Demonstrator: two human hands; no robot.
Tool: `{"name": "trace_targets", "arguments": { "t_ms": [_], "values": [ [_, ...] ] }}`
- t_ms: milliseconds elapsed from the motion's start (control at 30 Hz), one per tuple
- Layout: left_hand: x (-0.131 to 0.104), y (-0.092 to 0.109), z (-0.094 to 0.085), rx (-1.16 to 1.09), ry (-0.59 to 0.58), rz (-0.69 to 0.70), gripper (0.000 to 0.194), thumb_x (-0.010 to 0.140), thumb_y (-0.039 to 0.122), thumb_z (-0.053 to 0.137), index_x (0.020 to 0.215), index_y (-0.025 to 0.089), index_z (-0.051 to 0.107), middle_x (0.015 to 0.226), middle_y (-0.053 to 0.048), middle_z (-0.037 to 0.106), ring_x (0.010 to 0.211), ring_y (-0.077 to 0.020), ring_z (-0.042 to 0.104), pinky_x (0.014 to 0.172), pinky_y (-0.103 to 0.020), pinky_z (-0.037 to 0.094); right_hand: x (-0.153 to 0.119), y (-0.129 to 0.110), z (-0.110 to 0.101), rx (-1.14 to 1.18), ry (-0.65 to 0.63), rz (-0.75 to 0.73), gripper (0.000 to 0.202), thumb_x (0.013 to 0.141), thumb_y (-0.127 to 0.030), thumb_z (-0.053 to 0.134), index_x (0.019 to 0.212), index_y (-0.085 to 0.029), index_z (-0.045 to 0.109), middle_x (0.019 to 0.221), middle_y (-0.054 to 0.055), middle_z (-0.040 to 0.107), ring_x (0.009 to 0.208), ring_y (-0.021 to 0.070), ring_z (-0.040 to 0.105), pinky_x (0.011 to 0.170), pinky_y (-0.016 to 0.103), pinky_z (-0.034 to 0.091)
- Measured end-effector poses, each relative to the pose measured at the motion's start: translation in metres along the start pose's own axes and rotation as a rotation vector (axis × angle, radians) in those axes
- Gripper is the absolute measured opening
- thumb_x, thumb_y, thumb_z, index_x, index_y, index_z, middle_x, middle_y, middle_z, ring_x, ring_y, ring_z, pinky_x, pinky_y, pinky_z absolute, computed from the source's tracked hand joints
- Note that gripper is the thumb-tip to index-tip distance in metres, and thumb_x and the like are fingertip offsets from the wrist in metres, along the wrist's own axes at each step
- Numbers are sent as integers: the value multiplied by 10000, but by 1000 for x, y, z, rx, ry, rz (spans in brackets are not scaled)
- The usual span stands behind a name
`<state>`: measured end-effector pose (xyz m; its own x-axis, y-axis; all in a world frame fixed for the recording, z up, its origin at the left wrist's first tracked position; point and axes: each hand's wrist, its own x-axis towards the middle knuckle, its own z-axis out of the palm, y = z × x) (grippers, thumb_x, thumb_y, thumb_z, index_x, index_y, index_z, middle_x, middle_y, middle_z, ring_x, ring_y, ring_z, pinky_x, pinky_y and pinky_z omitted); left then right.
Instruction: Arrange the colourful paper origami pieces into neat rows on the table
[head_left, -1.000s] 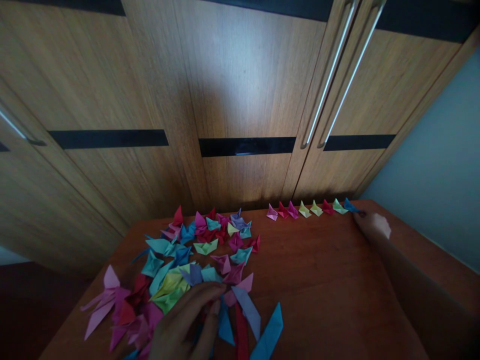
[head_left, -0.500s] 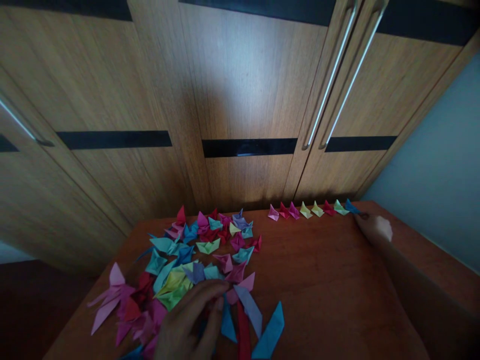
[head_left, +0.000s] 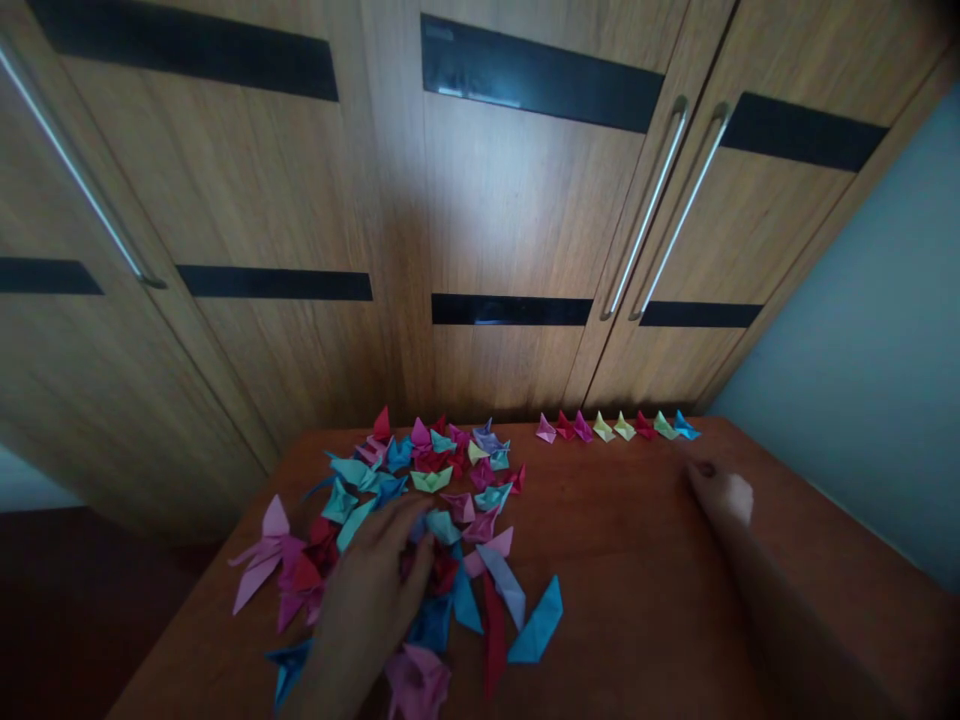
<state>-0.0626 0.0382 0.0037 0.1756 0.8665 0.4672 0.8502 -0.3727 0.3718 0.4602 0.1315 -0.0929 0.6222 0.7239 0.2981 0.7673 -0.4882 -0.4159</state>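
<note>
Many folded paper pieces in pink, red, blue, green and purple lie in a pile [head_left: 360, 473] on the left half of the brown table [head_left: 600, 560]. My left hand [head_left: 382, 590] reaches over the pile, its fingers curled around a small purple piece by the thumb and forefinger. Along the table's back edge stands a row of small paper boats, with a blue boat [head_left: 685, 427] at its right end. My right hand [head_left: 720, 492] is just in front of that boat and apart from it, fingers curled together; whether they hold anything is hidden.
A wooden cabinet [head_left: 510, 220] with metal handles rises behind the table. On the right is a pale wall [head_left: 862, 360]. Folded strips, one blue [head_left: 538, 625], lie right of the pile.
My right hand has let go of the blue boat and drawn back toward me. My left hand has shifted over the pile. The view has tilted up and turned slightly left.
</note>
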Motion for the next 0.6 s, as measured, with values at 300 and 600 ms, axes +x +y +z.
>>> {"name": "trace_targets", "arguments": {
  "t_ms": [300,600],
  "values": [
    [6,-33,-13,143,43,-189,362,845,315,441,1155,170,560,1154,-104,624,1087,-269,573,946,-395,451,-82,-80,2,314,-24,-76,303,757,-405,512,875,-189,689,783,74,712,742,230,664,645,274,446],
    [53,-18,-3,202,-247,-73,343,869,174,399,1164,167,573,1170,-103,638,1073,-206,596,938,-309,431,-121,-123,9,487,-147,-232,263,764,-411,516,846,-223,680,763,24,714,702,188,669,661,249,475]
  ]
}}
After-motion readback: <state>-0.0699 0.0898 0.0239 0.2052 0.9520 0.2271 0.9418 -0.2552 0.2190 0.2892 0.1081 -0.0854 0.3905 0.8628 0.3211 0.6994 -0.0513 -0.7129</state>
